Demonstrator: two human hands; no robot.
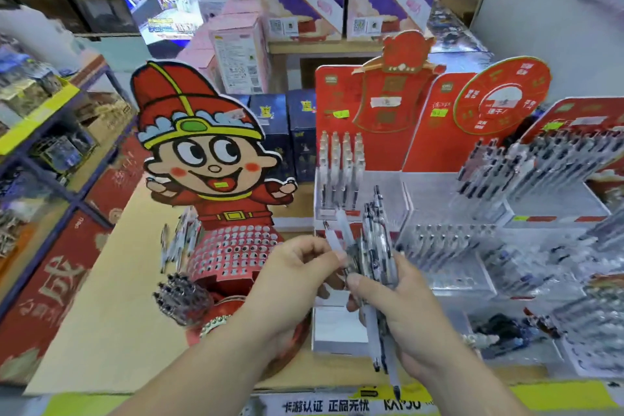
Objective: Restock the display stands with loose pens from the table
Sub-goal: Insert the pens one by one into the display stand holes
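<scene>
We found the pens smooth white and clear plastic, the tiered tray beside them glossy transparent plastic, the red stand backboard and the cartoon cutout printed card with a slight sheen, and the pale tan bench matt like plain cardboard.

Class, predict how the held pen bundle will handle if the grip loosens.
The pens look smooth and slim, so some would probably slide out. The right hand grips them mid-length and they fan apart, so the bundle is likely unstable.
</scene>
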